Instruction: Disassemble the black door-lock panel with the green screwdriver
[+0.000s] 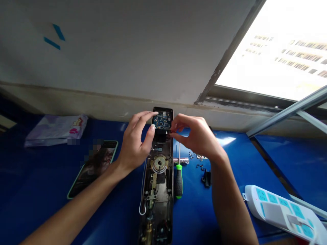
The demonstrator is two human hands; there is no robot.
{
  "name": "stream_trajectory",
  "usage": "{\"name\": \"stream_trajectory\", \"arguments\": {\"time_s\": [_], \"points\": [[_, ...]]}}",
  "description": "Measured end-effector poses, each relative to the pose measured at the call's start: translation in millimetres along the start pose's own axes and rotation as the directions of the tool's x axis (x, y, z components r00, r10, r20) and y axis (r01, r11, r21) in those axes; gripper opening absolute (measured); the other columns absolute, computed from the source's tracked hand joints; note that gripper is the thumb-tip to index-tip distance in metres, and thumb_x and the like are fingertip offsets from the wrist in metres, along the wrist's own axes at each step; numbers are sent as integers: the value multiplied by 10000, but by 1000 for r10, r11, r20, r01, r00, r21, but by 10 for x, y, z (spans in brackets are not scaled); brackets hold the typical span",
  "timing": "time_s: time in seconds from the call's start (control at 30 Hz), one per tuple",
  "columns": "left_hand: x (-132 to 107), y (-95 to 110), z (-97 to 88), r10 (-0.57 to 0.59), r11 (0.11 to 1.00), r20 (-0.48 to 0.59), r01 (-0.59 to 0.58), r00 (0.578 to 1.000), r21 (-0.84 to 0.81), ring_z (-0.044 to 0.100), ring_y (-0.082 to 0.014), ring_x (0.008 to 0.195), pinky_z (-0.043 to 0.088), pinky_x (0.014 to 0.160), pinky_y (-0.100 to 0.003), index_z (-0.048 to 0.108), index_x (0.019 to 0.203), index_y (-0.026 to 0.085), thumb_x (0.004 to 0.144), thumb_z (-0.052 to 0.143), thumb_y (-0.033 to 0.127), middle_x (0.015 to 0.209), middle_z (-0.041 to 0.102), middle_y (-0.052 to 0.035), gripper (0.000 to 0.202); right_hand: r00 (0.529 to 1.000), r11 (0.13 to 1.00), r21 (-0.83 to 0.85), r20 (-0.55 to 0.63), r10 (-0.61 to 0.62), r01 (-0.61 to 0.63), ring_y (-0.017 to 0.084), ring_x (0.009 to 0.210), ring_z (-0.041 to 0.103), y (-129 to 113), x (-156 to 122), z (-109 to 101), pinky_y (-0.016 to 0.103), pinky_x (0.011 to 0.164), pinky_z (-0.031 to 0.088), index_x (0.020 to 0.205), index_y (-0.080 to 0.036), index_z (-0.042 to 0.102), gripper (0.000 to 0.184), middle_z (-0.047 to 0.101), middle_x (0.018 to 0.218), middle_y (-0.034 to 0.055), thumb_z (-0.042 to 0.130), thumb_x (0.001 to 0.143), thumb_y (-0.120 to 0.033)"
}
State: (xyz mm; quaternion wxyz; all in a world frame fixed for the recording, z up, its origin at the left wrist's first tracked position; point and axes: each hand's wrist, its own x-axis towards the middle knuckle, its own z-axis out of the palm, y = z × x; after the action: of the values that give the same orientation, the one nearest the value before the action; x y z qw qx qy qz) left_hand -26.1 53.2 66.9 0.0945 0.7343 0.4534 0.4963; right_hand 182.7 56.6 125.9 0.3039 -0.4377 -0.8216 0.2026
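A long opened door-lock body (157, 190) lies lengthwise on the blue table (38, 190), its metal gears and latch parts showing. At its far end sits a small blue circuit board (162, 119) in a black frame. My left hand (135, 143) pinches the left edge of that board between thumb and forefinger. My right hand (196, 136) is closed on the board's lower right corner, fingertips pressed together. Whether anything small is in those fingertips I cannot make out.
A green-handled screwdriver (179, 177) lies right of the lock, with several tiny screws (198, 163) and a black clip (206, 177) beyond it. A phone (93, 168) lies at left, a plastic packet (56, 129) behind it, a white power strip (283, 211) at right. Wall and window frame stand behind.
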Motion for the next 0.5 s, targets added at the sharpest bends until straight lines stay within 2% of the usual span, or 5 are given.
{"name": "stream_trajectory", "arguments": {"time_s": [0.1,0.17,0.3,0.4,0.5], "points": [[50,150,77,101,995,73,-101,992,1,621,-247,1255,515,1131,-472,657,1285,235,1036,464,260,1291,676,-83,317,970,973,-22,82,229,-228,134,839,715,209,-84,-268,248,761,532,899,-222,611,169,742,886,-16,758,830,-177],[93,227,174,214,976,199,-216,956,-13,627,-254,1220,525,1107,-483,698,1223,217,1032,470,219,1205,718,-80,297,936,954,-54,188,299,-294,146,770,730,444,-117,-332,249,691,536,853,-213,610,183,746,805,-24,763,793,-130],[135,334,407,378,904,479,-428,792,-5,618,-308,1214,555,1026,-495,748,1108,161,995,527,161,1093,763,-101,249,848,927,-107,376,373,-360,129,648,713,946,-99,-199,218,601,513,851,-196,647,240,733,681,-51,718,749,9],[121,382,546,391,875,572,-483,721,10,629,-322,1195,557,1000,-489,759,1062,142,968,577,149,1086,768,-115,205,815,921,-134,430,388,-367,135,740,713,1195,-64,-53,260,682,569,947,-163,681,114,737,801,-18,758,866,-137],[107,406,627,359,875,622,-483,696,35,639,-322,1175,549,996,-488,762,1063,144,949,616,150,1089,768,-121,186,779,914,-150,482,400,-377,151,840,710,1319,-51,11,336,776,615,1085,-146,685,213,727,995,31,687,989,-337]]}}
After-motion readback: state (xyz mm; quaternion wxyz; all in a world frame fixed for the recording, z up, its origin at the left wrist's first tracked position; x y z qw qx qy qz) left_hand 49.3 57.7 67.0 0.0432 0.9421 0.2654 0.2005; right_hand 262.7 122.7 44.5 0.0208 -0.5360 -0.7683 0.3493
